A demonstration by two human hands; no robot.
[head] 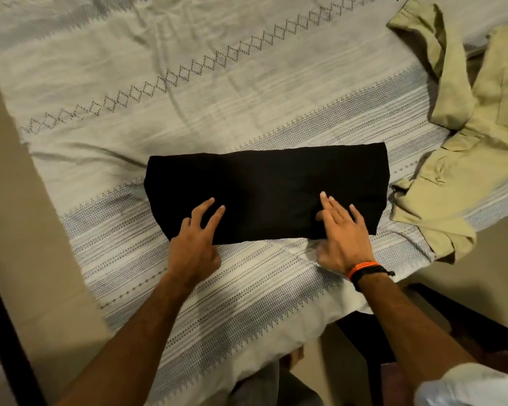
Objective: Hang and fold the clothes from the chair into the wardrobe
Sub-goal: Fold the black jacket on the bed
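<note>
Both hands rest palm-down on the folded black garment (264,191), no grip closed on it. Left hand (195,238): two fingers extended on the garment's near left corner, the rest curled. Right hand (342,235): fingers straight, spread over its near right part. The garment lies on the bed (129,83); a khaki garment (464,142) lies crumpled to its right.

patterned bed sheet (247,83), folded black garment (264,186), crumpled khaki shirt (467,142)

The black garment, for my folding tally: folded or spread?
Folded: the black garment lies as a compact rectangle on the bed, fingers of both hands on it.
</note>
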